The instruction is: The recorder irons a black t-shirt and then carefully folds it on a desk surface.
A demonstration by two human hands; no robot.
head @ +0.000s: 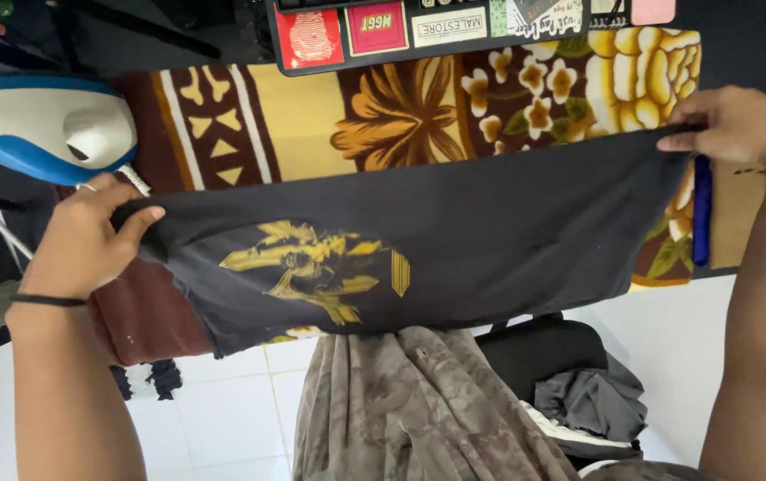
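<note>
hands stretched a dark t-shirt point(454, 240) with a yellow print flat above a floral blanket point(383, 116). left hand point(89, 236) pinched one end of the shirt near a blue-and-white steam iron point(44, 129); right hand point(730, 125) gripped the other end. grey-brown clothes point(418, 410) hung below over white floor tiles point(222, 419).

left hand point(89, 236), right hand point(730, 125) (both pinching), arms apart

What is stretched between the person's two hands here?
A dark shirt with a yellow print spans the whole gap, its ends pinched by the left hand and the right hand. The head view shows it, held above a patterned blanket.
</note>
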